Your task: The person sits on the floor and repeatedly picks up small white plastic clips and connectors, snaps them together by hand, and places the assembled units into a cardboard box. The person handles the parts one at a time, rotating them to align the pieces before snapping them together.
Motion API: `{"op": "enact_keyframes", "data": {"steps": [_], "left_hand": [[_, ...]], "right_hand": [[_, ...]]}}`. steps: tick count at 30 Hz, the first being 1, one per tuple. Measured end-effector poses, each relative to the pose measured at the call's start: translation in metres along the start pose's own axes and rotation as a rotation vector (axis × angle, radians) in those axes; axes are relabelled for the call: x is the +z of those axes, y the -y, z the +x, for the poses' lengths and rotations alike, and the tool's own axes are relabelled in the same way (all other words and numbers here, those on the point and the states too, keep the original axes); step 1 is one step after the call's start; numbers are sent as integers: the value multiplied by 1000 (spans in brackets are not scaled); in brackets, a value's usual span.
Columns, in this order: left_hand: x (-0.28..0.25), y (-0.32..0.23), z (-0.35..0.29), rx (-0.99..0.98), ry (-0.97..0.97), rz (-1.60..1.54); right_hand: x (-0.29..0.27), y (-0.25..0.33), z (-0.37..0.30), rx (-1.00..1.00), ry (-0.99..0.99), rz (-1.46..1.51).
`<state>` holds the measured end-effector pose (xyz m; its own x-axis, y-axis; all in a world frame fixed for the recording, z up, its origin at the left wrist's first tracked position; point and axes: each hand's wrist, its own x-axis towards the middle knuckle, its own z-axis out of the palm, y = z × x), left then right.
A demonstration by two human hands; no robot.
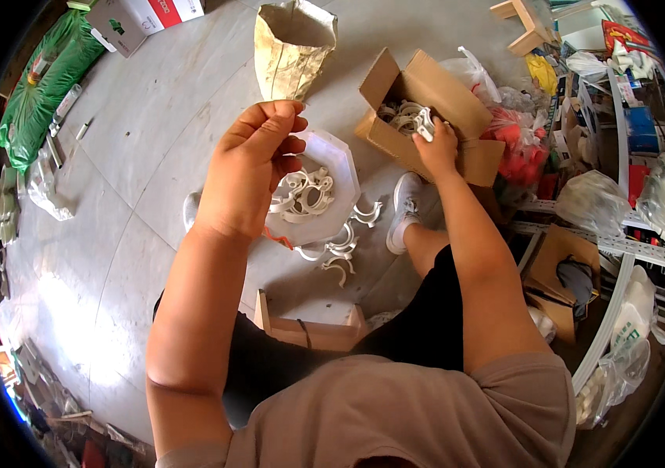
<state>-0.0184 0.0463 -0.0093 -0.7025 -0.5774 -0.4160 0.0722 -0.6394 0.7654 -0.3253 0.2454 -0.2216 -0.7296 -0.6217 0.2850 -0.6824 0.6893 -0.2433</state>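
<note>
My right hand [439, 150] is closed on a white plastic pipe clip [424, 125] at the mouth of an open cardboard box [393, 150]. More white clips [403, 115] lie inside that box. Raised above the floor, my left hand [258, 152] has its thumb and forefinger pinched together and the other fingers curled. Anything between those fingertips is too small or hidden to make out. Below it stands a pale eight-sided tub [346, 175] with several white clips [313, 195] in it. Loose clips [339, 269] lie on the floor beside the tub, near an orange-red strip [276, 238].
Beyond the tub stands a worn, open paper sack [289, 54]. A low wooden stool [309, 334] is between my legs. Plastic bags [513, 144] and a metal rack [617, 246] crowd the right side. Green bags [51, 86] lie far left.
</note>
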Motion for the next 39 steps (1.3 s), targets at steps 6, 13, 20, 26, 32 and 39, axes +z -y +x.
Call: {"op": "enact_keyframes", "data": {"steps": [6, 13, 20, 26, 32, 39], "left_hand": [[-12, -12, -8, 47, -39, -65], [-32, -26, -13, 74, -96, -108], [-45, -33, -1, 61, -175, -70], [-47, -36, 1, 53, -185, -66], [-50, -38, 1, 58, -156, -92], [-39, -38, 6, 115, -132, -58]], "right_hand": [[24, 132, -39, -286, 296, 543], [118, 171, -103, -387, 754, 300], [149, 171, -112, -640, 817, -116], [152, 186, -109, -719, 874, -267], [110, 213, -71, -574, 955, -18], [-5, 211, -1, -244, 1093, 682]]}}
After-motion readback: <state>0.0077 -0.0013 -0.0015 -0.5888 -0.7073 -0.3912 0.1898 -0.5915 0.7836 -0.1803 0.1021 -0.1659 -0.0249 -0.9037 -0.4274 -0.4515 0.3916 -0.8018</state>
